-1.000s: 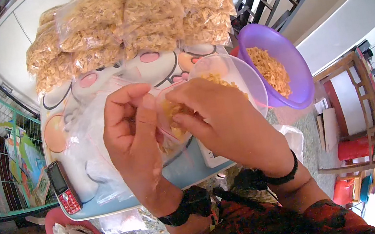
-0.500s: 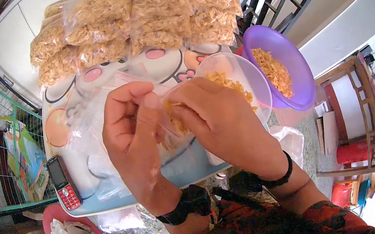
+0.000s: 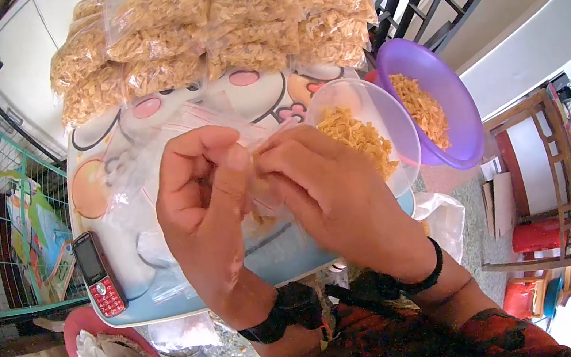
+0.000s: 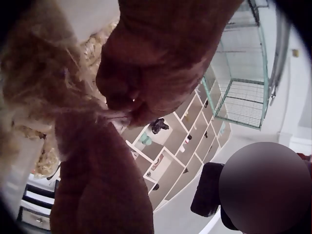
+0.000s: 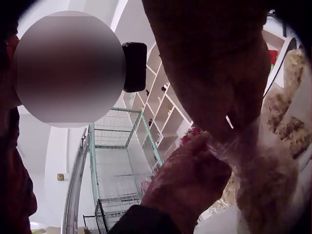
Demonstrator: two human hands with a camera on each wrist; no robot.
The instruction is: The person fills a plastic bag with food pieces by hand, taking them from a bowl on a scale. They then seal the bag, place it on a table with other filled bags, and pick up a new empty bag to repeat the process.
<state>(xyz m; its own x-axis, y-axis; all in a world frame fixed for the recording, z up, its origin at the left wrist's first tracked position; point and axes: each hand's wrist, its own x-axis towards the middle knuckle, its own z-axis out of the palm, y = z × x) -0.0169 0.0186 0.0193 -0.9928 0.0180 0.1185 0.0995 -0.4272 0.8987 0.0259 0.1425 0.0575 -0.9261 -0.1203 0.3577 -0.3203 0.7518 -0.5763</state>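
Observation:
Between both hands is a clear zip-lock bag (image 3: pixel 264 200) with yellow-tan dried flakes inside. My left hand (image 3: pixel 198 199) pinches the bag's upper edge between thumb and forefinger. From the other side my right hand (image 3: pixel 335 189) pinches the same edge, its fingertips close to the left thumb. In the left wrist view the filled bag (image 4: pixel 39 83) hangs blurred beside the two hands. Right of the hands stands a clear plastic bowl (image 3: pixel 405 127) holding loose yellow flakes (image 3: pixel 357 142). Flat unfilled zip-lock bags (image 3: pixel 140 219) lie left of and behind the left hand.
Filled bags of flakes (image 3: pixel 161 12) are stacked at the table's back. A purple basin (image 3: pixel 465 118) with more flakes sits beyond the bowl. A red keypad phone (image 3: pixel 99 273) lies at the left edge of the cartoon-print table (image 3: pixel 127 305). Below stands a pink bin (image 3: pixel 75 324).
The right hand's fingers have come up from the bag's side to its top edge, close to the left fingertips. The left hand keeps its pinch. The view has shifted slightly.

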